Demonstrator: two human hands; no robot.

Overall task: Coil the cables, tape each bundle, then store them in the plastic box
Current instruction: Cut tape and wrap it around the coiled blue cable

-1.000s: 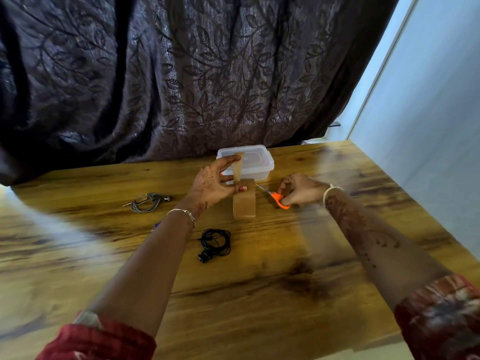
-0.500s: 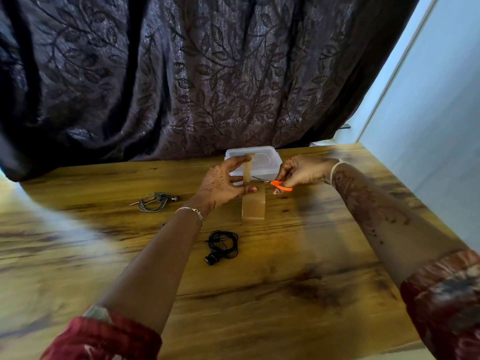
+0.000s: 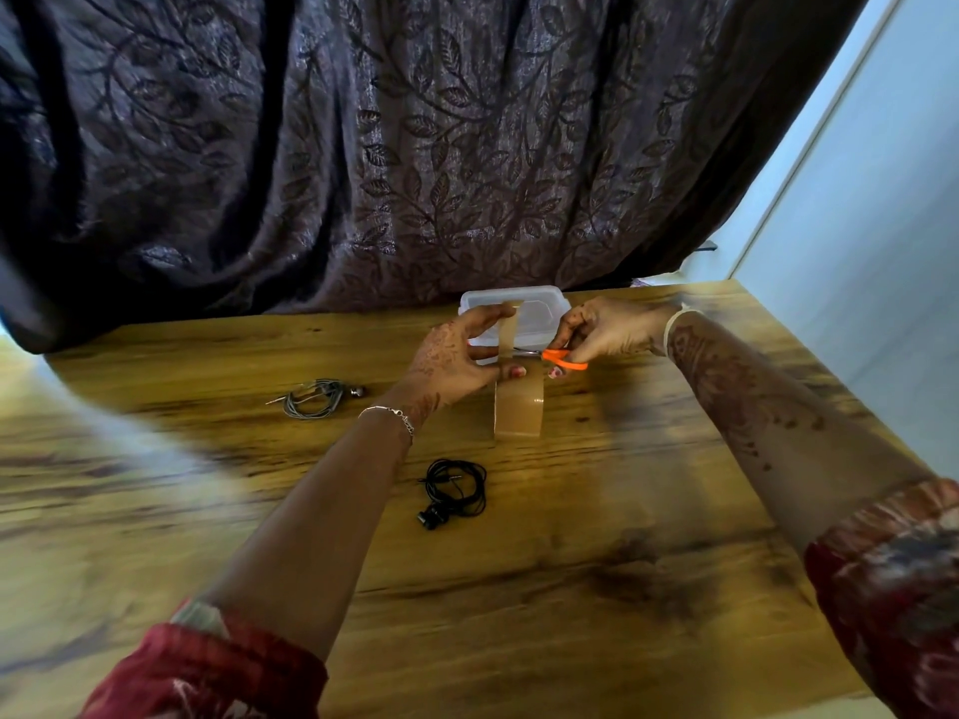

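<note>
A roll of brown tape point(image 3: 518, 409) stands on edge on the wooden table point(image 3: 597, 589). My left hand point(image 3: 456, 358) pinches a strip of tape point(image 3: 508, 329) pulled straight up from the roll. My right hand point(image 3: 604, 332) grips orange-handled scissors point(image 3: 563, 359), whose blades point left and reach the strip just above the roll. A coiled black cable point(image 3: 455, 490) lies in front of the roll. A coiled grey cable point(image 3: 314, 399) lies further left. The clear plastic box point(image 3: 545, 308) with its lid on stands behind my hands.
A dark leaf-patterned curtain point(image 3: 415, 147) hangs along the table's far edge. A pale wall point(image 3: 882, 225) runs close beside the table's right edge.
My right hand lifted the scissors off the table and brought them left to the tape strip. My left hand kept the strip held up.
</note>
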